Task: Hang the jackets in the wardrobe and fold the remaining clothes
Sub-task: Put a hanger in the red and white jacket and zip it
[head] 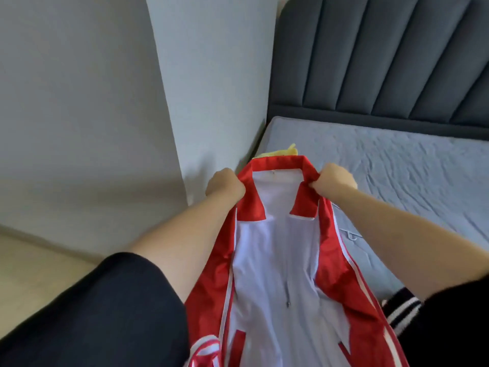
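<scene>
A red jacket (275,274) with white lining and white stripes hangs open in front of me, its lining and zip pull facing me. My left hand (225,185) grips the left side of the collar. My right hand (334,180) grips the right side of the collar. Both fists hold the jacket up over the near corner of the bed. A yellow garment (280,152) peeks out just behind the collar, mostly hidden by the jacket.
A bed (397,165) with a wrinkled blue-grey sheet lies to the right, with a dark padded headboard (383,56) behind it. A white hanger (352,234) lies on the sheet beside the jacket. A black-and-white striped cloth (402,311) sits lower right. White wall panels (211,75) stand left.
</scene>
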### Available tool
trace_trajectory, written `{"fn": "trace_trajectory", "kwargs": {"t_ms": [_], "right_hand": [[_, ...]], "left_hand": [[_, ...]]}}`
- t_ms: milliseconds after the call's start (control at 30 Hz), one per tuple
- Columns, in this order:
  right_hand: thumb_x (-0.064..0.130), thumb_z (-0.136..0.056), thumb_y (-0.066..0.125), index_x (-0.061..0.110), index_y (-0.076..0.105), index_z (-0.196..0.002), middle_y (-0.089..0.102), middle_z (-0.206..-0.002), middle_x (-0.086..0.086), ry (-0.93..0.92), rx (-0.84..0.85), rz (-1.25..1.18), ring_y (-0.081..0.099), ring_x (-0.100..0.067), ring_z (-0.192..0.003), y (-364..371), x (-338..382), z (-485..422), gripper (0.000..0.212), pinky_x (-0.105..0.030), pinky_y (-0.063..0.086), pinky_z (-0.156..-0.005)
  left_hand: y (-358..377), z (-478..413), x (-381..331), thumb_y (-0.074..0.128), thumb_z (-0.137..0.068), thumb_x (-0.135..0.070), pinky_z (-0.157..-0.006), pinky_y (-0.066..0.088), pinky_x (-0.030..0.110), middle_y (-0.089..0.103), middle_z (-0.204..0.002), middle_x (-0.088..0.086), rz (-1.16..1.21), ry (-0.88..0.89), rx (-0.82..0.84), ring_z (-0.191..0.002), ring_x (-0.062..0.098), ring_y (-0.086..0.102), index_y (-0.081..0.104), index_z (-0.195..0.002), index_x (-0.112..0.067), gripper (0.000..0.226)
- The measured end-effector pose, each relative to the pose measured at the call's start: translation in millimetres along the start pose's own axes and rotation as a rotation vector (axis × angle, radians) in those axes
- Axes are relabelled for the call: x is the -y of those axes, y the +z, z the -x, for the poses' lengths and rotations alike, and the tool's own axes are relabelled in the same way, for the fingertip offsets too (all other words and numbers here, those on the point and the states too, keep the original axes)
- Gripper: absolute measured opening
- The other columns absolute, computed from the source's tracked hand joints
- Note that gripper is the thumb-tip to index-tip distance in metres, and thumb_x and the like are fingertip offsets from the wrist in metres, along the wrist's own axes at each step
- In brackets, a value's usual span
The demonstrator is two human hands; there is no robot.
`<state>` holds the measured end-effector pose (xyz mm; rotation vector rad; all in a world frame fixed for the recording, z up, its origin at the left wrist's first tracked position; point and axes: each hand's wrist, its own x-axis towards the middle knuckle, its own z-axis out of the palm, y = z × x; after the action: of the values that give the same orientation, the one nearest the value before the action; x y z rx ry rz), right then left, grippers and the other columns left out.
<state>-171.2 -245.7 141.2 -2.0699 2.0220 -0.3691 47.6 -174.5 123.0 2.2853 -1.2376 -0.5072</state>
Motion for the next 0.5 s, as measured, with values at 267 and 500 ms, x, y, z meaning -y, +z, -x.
{"fn": "trace_trajectory", "kwargs": {"t_ms": [267,500], "right_hand": [[0.023,-0.089,0.058,0.003,0.064,-0.097,0.064,-0.092,-0.017,0.056,-0.289,-0.241,0.059,-0.035,-0.084,8,15,-74,0.023,-0.032,0.036,-0.064],[0.016,-0.09,0.048,0.01,0.03,-0.142,0.033,-0.146,-0.016,-0.112,0.085,-0.085,0.032,-0.033,-0.133,177,6,23,0.056,-0.041,0.025,-0.109]], "left_hand": [[19,-70,-42,0.047,-0.09,-0.021,-0.086,0.052,0.037,0.069,-0.099,0.017,0.263,0.149,-0.083,-0.094,0.034,0.066,0.064,-0.103,-0.001,0.029],[122,-11,69,0.053,-0.091,-0.028,-0.108,0.034,0.044,0.034,-0.15,0.008,-0.264,0.262,0.358,-0.136,0.03,0.034,0.017,-0.149,-0.028,0.069]]}}
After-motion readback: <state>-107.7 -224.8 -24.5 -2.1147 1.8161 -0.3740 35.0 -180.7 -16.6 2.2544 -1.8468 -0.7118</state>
